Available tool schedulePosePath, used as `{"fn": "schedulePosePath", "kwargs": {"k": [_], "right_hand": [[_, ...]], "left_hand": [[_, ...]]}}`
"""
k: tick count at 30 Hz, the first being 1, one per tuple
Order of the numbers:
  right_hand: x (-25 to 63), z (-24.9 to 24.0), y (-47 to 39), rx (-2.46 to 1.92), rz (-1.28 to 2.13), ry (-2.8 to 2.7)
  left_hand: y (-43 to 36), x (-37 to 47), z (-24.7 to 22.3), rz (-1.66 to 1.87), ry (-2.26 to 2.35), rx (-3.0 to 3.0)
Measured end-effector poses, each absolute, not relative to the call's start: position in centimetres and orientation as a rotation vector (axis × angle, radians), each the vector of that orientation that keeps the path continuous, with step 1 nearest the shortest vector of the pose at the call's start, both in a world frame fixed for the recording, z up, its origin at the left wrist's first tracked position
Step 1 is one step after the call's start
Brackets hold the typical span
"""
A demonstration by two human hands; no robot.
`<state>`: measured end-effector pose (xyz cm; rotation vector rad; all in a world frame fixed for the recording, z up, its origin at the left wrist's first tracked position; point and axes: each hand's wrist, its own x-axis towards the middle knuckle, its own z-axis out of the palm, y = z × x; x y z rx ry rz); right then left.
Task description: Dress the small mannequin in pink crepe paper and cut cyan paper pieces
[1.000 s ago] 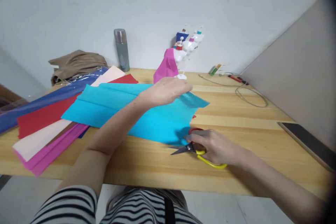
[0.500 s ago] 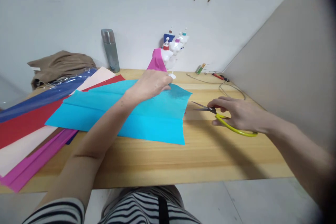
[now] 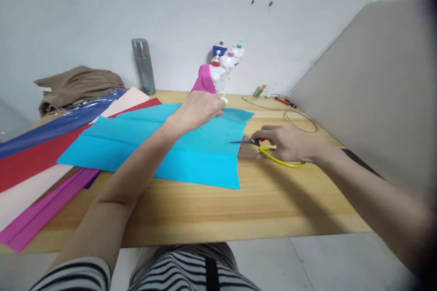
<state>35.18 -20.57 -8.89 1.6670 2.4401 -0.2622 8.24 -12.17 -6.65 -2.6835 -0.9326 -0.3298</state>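
Note:
A sheet of bright blue paper (image 3: 205,168) with fold creases spreads across the table in front of me. Fingers closed, my left hand (image 3: 201,108) grips its far edge, beside a small white round piece (image 3: 224,99). My right hand (image 3: 283,143) holds scissors (image 3: 254,142) with yellow handles and dark blades. Pointing left, the blades lie across the sheet's right edge and look nearly closed. The sheet's right part appears raised off the table. My left forearm covers some of the paper.
Red, pale pink and magenta sheets (image 3: 48,207) lie at the left, below a brown cloth (image 3: 82,84). A thermos (image 3: 143,66) and white capped bottles (image 3: 227,61) stand along the wall. A cable (image 3: 300,118) lies at the back right, beside a grey partition (image 3: 382,82).
My right hand has moved left with the scissors, bringing the blades from beside the blue paper over its right edge. The blades have drawn together. My left hand has barely shifted.

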Motion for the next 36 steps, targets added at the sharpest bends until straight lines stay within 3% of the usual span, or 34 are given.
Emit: {"fn": "schedulePosePath", "kwargs": {"k": [36], "right_hand": [[35.06,-9.33,-20.51,1.652,-0.316,2.495]], "left_hand": [[-11.49,7.7,-6.72,-0.345,-0.931,-2.637]]}}
